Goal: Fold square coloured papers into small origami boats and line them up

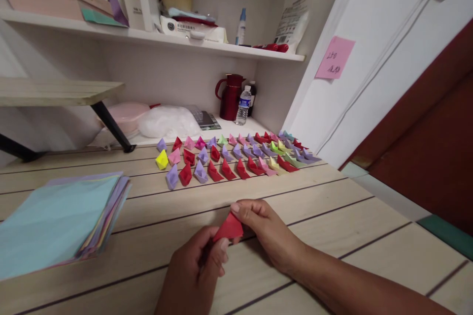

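Note:
A small piece of folded red paper [229, 228] is held between my two hands above the striped wooden table. My left hand [197, 268] pinches its lower left corner between thumb and fingers. My right hand [264, 226] grips its top corner with the thumb, the other fingers curled behind it. Beyond my hands stand several rows of small folded paper boats [201, 172] in red, purple, pink, yellow and green. To the left lies a stack of coloured paper sheets [55, 221], light blue on top.
Behind the boats, a white shelf holds a dark red jug [231, 98], a water bottle [243, 106] and a white plastic bag [170, 122]. A small wooden stand [59, 91] with black legs is at the left. A pink note [335, 57] sticks to the right wall.

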The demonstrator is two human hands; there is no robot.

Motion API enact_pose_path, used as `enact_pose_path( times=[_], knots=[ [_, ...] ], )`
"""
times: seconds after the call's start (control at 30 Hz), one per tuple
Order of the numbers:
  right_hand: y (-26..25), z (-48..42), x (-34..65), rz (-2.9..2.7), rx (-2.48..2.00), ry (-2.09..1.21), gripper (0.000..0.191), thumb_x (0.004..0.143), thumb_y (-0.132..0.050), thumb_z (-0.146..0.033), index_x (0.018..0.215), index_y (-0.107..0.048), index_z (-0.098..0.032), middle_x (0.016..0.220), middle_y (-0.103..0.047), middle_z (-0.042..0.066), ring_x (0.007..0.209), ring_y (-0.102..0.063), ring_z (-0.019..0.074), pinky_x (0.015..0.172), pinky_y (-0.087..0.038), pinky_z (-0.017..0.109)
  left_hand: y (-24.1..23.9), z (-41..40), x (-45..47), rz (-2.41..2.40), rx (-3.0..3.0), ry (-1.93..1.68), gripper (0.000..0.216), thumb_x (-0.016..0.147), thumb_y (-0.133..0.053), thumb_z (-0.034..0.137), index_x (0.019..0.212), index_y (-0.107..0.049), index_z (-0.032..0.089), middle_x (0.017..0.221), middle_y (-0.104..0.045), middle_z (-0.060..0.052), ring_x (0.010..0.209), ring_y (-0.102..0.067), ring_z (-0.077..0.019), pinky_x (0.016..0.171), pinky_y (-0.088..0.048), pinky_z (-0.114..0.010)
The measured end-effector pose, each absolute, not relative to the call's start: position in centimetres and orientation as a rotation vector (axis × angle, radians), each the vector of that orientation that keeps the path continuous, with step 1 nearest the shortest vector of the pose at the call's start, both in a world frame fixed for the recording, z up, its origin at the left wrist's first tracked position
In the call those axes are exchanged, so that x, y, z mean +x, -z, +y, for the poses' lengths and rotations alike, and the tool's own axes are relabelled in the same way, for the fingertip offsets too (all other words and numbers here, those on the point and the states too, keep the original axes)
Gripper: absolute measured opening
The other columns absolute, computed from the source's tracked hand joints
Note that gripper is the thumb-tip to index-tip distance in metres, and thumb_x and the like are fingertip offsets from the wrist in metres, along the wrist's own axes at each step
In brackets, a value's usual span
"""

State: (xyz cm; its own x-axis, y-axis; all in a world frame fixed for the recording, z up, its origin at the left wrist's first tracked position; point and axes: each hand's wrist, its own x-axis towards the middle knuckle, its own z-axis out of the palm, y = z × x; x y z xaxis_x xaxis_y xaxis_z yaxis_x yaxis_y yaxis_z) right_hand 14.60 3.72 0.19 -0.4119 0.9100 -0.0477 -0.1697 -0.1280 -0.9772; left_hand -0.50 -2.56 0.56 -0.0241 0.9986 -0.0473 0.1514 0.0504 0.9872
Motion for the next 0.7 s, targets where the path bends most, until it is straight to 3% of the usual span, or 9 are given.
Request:
enact_pose_path(
  times=[0.23, 0.5, 0.7],
  knots=[
    [-0.08, 3.65, 14.67, -1.285, -0.849, -1.672, 0.042, 0.087, -0.062, -0.048, 0.064, -0.065, -0.013, 0.056, -0.064, 0.002, 0.052, -0.054, 0.0110, 0.058, -0.045, 0.024, -0.97, -2.82, -0.32, 1.378, 1.413, -1.093, 0.036, 0.089, -0.048, 0.045, 0.063, -0.060, 0.023, 0.060, -0.056, 0.002, 0.057, -0.054, -0.0156, 0.059, -0.040, -0.024],
    [0.12, 3.76, 14.74, -1.306, -0.871, -1.647, 0.044, 0.086, -0.063, -0.049, 0.062, -0.065, -0.013, 0.054, -0.062, 0.001, 0.053, -0.055, 0.0115, 0.060, -0.044, 0.024, -1.10, -3.00, -0.34, 1.413, 1.425, -1.071, 0.039, 0.091, -0.042, 0.050, 0.064, -0.055, 0.024, 0.059, -0.054, 0.002, 0.059, -0.054, -0.0175, 0.063, -0.038, -0.026],
    [0.02, 3.61, 14.61, -1.409, -0.754, -1.627, 0.053, 0.094, -0.049, -0.054, 0.068, -0.070, -0.013, 0.059, -0.063, 0.003, 0.056, -0.055, 0.0121, 0.059, -0.046, 0.024, -0.55, -3.00, -0.38, 1.453, 1.458, -1.038, 0.041, 0.092, -0.039, 0.050, 0.064, -0.053, 0.024, 0.058, -0.053, 0.001, 0.059, -0.053, -0.0184, 0.061, -0.035, -0.027]
  ],
)
